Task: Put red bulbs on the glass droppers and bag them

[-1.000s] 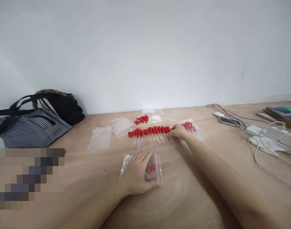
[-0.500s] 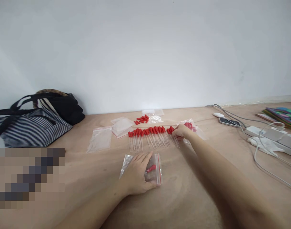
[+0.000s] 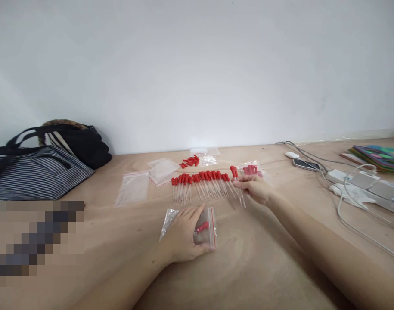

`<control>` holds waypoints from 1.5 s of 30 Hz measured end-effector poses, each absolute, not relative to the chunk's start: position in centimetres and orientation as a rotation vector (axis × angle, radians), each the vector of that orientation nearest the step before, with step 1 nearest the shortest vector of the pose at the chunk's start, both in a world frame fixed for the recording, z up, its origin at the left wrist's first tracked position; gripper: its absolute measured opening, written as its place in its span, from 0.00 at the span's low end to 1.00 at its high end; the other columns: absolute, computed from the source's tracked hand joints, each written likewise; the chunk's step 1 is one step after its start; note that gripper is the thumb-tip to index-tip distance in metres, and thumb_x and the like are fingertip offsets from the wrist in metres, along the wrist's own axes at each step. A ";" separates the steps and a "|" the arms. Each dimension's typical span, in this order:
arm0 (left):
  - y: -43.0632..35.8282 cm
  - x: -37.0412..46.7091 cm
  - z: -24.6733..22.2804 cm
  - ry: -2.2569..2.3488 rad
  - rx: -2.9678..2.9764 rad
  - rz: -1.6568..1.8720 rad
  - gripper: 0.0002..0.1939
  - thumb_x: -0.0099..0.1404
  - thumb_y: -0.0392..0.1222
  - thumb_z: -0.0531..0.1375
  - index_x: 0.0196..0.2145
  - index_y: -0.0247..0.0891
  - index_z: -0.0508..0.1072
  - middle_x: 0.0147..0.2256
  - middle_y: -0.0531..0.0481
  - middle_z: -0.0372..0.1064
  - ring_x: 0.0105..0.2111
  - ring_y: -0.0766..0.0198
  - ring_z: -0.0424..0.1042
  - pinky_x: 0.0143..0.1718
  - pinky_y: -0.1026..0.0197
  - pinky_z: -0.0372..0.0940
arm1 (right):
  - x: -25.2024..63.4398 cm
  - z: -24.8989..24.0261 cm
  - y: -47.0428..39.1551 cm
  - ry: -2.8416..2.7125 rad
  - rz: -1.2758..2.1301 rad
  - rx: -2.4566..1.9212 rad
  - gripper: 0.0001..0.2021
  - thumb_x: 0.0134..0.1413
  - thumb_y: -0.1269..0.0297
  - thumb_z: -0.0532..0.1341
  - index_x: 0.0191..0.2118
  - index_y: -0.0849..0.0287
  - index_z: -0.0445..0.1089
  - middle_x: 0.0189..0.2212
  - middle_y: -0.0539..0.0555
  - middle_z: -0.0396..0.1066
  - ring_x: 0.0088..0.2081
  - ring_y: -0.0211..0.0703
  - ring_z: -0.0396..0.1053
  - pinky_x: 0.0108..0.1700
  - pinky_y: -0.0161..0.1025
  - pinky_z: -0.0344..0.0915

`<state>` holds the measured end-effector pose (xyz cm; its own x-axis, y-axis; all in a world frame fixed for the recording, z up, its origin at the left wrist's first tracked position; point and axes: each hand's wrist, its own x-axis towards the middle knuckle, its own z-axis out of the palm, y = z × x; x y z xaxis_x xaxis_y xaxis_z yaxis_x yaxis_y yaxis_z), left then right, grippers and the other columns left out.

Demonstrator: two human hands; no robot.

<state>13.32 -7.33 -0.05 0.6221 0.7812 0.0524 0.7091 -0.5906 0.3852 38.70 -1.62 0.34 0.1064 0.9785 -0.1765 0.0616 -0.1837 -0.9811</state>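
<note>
My left hand (image 3: 184,232) lies with fingers spread on a clear zip bag (image 3: 208,214) near the front. Through the plastic, beside the thumb, shows a red dropper bulb (image 3: 202,227). My right hand (image 3: 255,187) pinches a few red-topped droppers (image 3: 234,172), bulbs upward and clear tips angled down to the right; how many is hard to tell. Just left of it, a row of similar droppers (image 3: 212,175) lies side by side on the table, bulbs toward the wall.
Behind the row are loose red bulbs (image 3: 190,162) and clear tubes (image 3: 208,160). A bag of red bulbs (image 3: 252,169) sits behind my right hand. Flat zip bags (image 3: 132,189) lie left. A striped bag (image 3: 44,174), a phone (image 3: 305,164) and a power strip (image 3: 361,183) flank the workspace.
My right hand has lifted a few droppers off the right end of the row and drawn them slightly right. My left hand stays spread on the zip bag.
</note>
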 end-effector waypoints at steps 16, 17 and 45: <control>-7.4 13.4 -0.2 1.184 2.525 0.319 0.46 0.46 0.56 0.62 0.58 0.35 0.50 0.56 0.38 0.54 0.55 0.48 0.54 0.54 0.45 0.51 | 31.9 -1.5 -9.3 -0.786 1.708 -1.063 0.15 0.26 0.68 0.71 0.23 0.63 0.64 0.20 0.48 0.67 0.23 0.33 0.67 0.30 0.34 0.66; -7.3 13.4 -0.2 1.180 2.525 0.321 0.46 0.46 0.56 0.62 0.58 0.35 0.50 0.56 0.38 0.54 0.55 0.48 0.54 0.54 0.45 0.51 | 31.7 -1.4 -9.4 -0.792 1.749 -1.051 0.15 0.27 0.68 0.71 0.23 0.64 0.65 0.20 0.48 0.67 0.24 0.34 0.67 0.31 0.35 0.67; -7.3 13.3 0.0 1.190 2.523 0.291 0.48 0.46 0.58 0.62 0.58 0.35 0.49 0.56 0.38 0.53 0.55 0.49 0.53 0.54 0.47 0.50 | 33.6 -1.7 -8.6 -0.898 1.706 -1.063 0.16 0.38 0.64 0.66 0.35 0.58 0.61 0.27 0.47 0.65 0.30 0.35 0.69 0.39 0.38 0.67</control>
